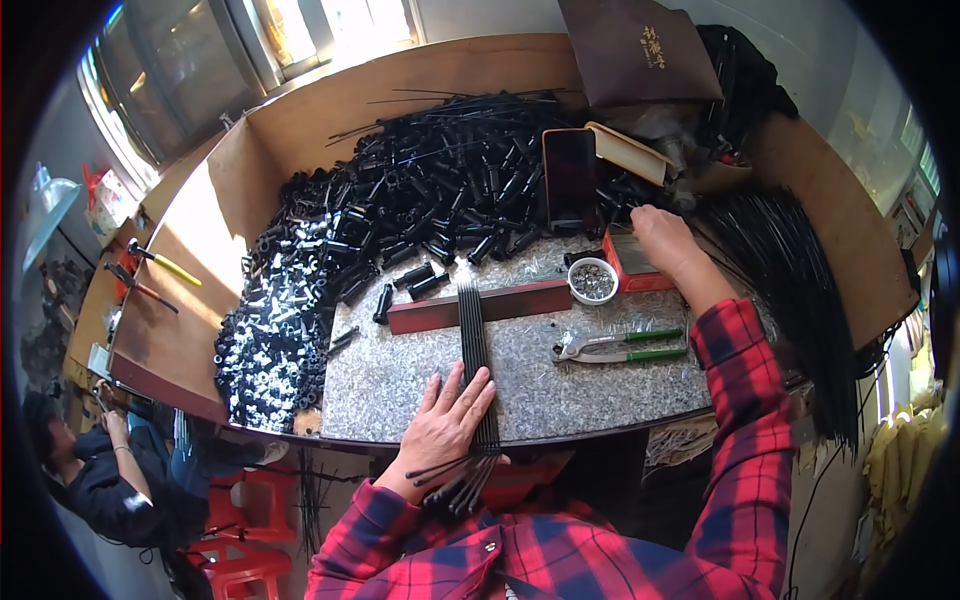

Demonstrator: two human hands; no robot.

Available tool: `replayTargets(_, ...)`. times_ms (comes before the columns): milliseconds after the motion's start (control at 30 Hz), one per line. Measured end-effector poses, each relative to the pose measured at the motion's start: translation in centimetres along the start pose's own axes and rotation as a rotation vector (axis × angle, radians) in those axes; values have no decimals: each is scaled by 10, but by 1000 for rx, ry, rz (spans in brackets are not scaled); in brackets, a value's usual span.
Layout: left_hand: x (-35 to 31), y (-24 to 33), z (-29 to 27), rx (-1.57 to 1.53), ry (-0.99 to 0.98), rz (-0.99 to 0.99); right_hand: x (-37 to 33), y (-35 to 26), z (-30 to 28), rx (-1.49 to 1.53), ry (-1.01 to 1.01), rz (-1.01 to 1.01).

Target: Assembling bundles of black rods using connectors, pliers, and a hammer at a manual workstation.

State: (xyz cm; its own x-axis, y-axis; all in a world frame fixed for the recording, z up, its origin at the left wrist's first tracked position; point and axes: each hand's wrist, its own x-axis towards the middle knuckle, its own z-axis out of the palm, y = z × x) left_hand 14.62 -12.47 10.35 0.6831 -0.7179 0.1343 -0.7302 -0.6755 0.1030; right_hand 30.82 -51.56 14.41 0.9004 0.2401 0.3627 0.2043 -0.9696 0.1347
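Note:
My left hand (pixel 445 415) lies flat with fingers stretched out on a row of thin black rods (pixel 473 340). The rods run side by side toward me, their knobbed near ends fanning out past the table edge. Farther up they cross a long dark-red bar (pixel 530 299). My right hand (pixel 662 240) is over a red box (pixel 640 278), its fingers curled together; what they hold, if anything, is hidden. Just left of that box stands a white round tub (pixel 592 281) of small metal pieces. Green-handled pincers (pixel 625 347) lie nearer to me on the speckled tabletop (pixel 385 385).
Black tubular parts (pixel 440 180) heap up at the back, silvery ones (pixel 280 340) at left. A phone (pixel 570 178) stands behind the tub. Long black rods (pixel 790 270) hang over the right edge. Hammers (pixel 163 262) lie left. Another person (pixel 120 480) sits lower left near red stools (pixel 250 530).

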Motion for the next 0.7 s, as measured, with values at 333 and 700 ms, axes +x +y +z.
replayTargets(333, -3, 1, -6, 8, 10, -24, 4, -70, -19, 418, 103, -203)
replayTargets(700, -3, 0, 3, 34, 59, -7, 12, -155, 5, 231, 102, -615)
